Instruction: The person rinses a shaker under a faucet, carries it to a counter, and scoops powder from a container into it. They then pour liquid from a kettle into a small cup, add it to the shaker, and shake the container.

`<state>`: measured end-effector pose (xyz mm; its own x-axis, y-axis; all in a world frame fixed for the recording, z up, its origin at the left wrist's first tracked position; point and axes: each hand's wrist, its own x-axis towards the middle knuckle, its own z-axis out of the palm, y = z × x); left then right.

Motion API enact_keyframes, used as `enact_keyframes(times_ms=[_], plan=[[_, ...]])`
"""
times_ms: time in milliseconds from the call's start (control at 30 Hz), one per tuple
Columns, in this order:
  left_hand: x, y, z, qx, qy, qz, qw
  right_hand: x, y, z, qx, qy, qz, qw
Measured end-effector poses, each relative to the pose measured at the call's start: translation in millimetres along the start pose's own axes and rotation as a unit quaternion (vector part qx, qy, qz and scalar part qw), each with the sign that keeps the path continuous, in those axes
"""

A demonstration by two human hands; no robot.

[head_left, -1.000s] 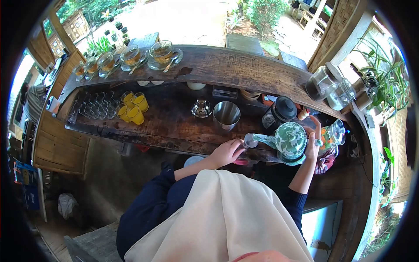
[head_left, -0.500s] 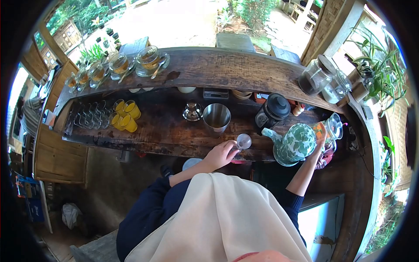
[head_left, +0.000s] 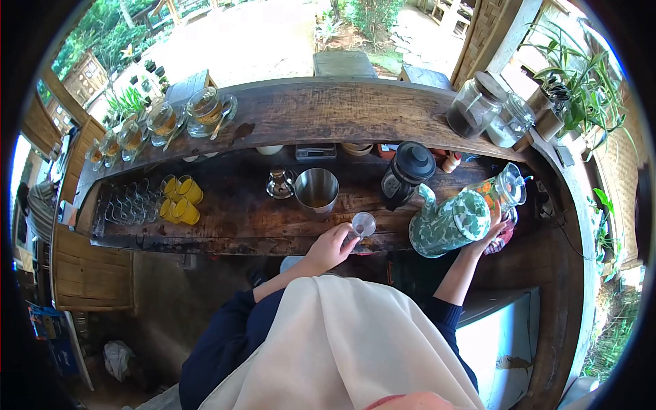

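My left hand [head_left: 329, 249] pinches a small clear cup [head_left: 364, 224] by its side, close over the counter's front edge. The handle side of a green-and-white mottled enamel teapot [head_left: 447, 224] is in my right hand [head_left: 497, 229], with its fingers closed there and the handle itself mostly hidden. The teapot leans toward that hand, its spout pointing up and left. A steel pitcher [head_left: 317, 190] with some brownish liquid inside stands beyond the cup. Just behind the teapot is a black French press [head_left: 408, 174]. A glass jug [head_left: 509, 184] with an orange pattern stands behind my right hand.
Yellow-filled glass cups [head_left: 181, 199] and upturned clear cups [head_left: 128, 203] stand at the left, with a small metal pot [head_left: 279, 183] nearer the middle. A raised shelf [head_left: 328, 109] bears tea glasses [head_left: 204, 106] on saucers and lidded jars [head_left: 476, 102]. A scale [head_left: 316, 152] sits beneath it.
The view has shifted a little. The teapot has tipped back toward my right hand, its spout rising. My left hand still holds the small cup in nearly the same place.
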<state>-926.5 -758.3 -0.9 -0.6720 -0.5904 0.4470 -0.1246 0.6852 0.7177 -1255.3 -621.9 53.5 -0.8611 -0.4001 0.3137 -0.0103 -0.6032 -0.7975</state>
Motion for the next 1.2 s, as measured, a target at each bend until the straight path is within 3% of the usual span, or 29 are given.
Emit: enact_keyframes(times_ms=[300, 533, 867, 1067, 1133, 1200], plan=[[1.4, 4.3, -3.4, -0.003, -0.024, -0.023, 0.999, -13.2, -1.4, 1.6, -0.004, 0.061, -0.033, 0.998], [-0.6, 0.0, -0.8, 0.003, -0.027, -0.026, 0.999, -15.4, 6.4, 10.1, 0.032, 0.169, -0.058, 0.983], [-0.5, -0.2, -0.3, 0.014, -0.024, -0.010, 1.000, -11.8, 13.0, 25.6, -0.070, 0.263, -0.076, 0.959], [-3.2, -4.2, 2.8, 0.021, -0.012, 0.002, 1.000, -14.0, 14.0, 38.0, -0.033, 0.276, -0.095, 0.956], [-2.8, -4.3, 2.8, 0.026, -0.006, 0.004, 1.000, -10.8, 20.1, 23.8, -0.048, 0.202, -0.092, 0.974], [-2.1, -3.5, 2.2, 0.024, -0.007, 0.005, 1.000, -10.4, 24.4, 18.3, -0.053, 0.206, -0.083, 0.974]])
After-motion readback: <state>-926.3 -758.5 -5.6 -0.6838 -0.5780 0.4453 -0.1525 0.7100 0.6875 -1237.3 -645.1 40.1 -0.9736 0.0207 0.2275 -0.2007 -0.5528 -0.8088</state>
